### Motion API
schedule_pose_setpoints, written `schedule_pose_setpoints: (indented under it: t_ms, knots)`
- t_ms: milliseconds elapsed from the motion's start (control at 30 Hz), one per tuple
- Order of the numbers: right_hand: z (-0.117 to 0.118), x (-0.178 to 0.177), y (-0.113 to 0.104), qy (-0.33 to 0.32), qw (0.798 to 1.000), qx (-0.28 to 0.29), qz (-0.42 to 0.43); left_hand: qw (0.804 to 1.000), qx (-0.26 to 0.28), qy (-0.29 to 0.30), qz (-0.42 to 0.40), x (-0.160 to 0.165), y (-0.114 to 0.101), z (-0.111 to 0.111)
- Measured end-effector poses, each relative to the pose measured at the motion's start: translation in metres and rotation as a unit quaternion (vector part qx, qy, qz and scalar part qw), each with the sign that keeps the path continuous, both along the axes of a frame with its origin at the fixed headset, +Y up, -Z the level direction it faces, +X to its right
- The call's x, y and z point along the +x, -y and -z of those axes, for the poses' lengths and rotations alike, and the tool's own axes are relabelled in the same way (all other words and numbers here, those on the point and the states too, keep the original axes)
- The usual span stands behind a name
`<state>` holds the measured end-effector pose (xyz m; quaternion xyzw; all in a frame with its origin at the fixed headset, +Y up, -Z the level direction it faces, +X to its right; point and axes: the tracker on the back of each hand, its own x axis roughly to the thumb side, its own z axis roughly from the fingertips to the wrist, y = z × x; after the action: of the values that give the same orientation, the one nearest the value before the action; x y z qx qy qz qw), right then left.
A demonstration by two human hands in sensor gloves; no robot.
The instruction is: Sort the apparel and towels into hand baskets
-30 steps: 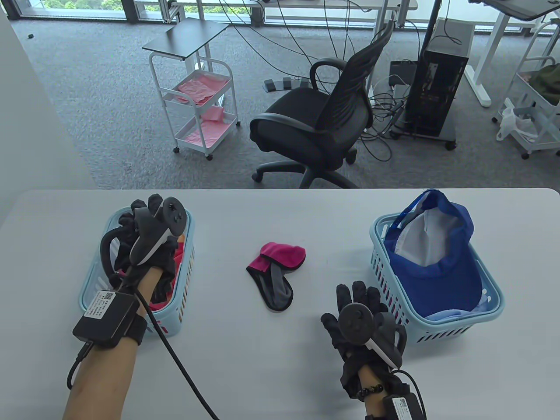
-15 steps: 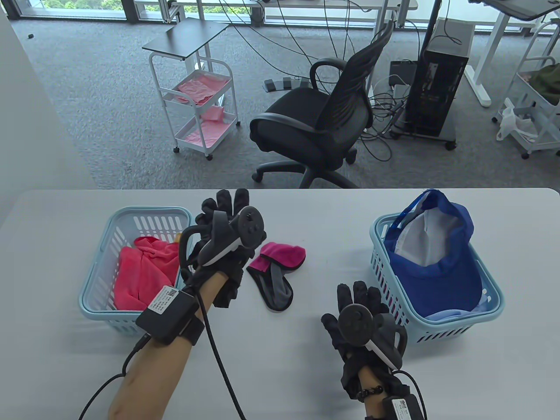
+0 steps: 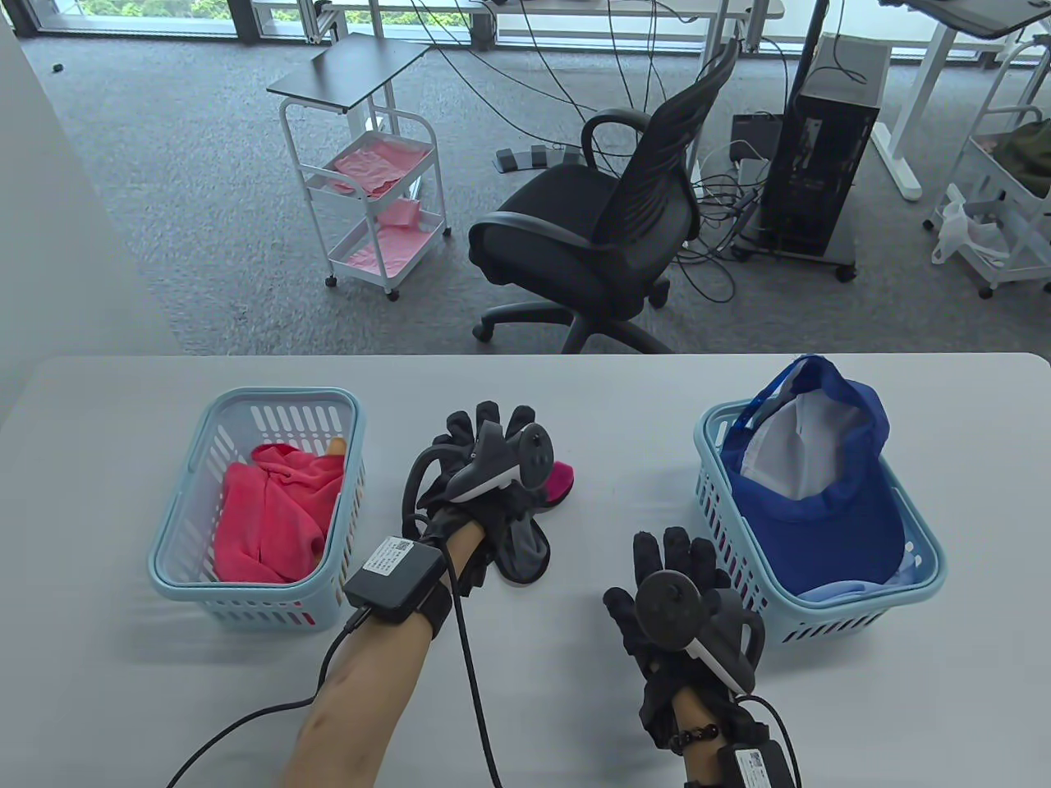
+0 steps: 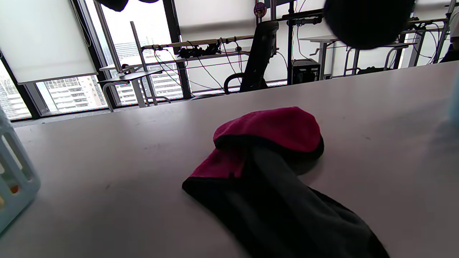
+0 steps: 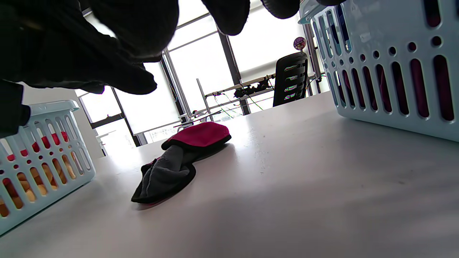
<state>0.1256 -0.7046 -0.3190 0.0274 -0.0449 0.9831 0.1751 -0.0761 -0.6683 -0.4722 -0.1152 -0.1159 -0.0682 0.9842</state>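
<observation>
A magenta and grey cloth [image 3: 525, 554] lies crumpled at the table's middle; it also shows in the left wrist view [image 4: 272, 154] and the right wrist view [image 5: 183, 157]. My left hand [image 3: 484, 431] hovers just above it with fingers spread and holds nothing; a fingertip [image 4: 365, 21] hangs over the cloth. The left basket [image 3: 279, 398] holds a pink towel [image 3: 271, 509]. The right basket [image 3: 928, 550] holds a blue cap [image 3: 821, 509]. My right hand [image 3: 657, 558] rests flat on the table beside the right basket, fingers spread and empty.
Both baskets are light blue with slotted walls, seen in the right wrist view on the left [image 5: 43, 150] and the right [image 5: 387, 64]. A black cable [image 3: 468, 673] trails from my left wrist to the front edge. An office chair [image 3: 591, 238] stands past the far edge.
My left hand has left the left basket, where the pink towel now lies uncovered, and moved right to above the magenta and grey cloth. My right hand has not moved.
</observation>
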Motion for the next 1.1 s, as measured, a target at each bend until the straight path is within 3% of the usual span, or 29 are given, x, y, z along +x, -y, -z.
schedule_pose_setpoints:
  t_ms: [300,633,833,1100]
  knots:
    - [-0.002,0.000,0.001,0.005,1.000,-0.003,0.000,0.998,-0.054,0.013,0.019,0.005,0.044,0.015]
    - [-0.003,0.001,0.001,0.012,1.000,-0.006,0.004,0.996,-0.085,0.024,0.029,0.016,0.077,0.031]
    - [-0.003,0.003,0.000,0.014,1.000,-0.008,0.009,0.993,-0.109,0.021,0.028,0.018,0.092,0.037]
    - [-0.004,0.005,0.000,0.017,1.000,-0.005,0.015,0.994,-0.084,0.024,0.059,0.023,0.092,0.042]
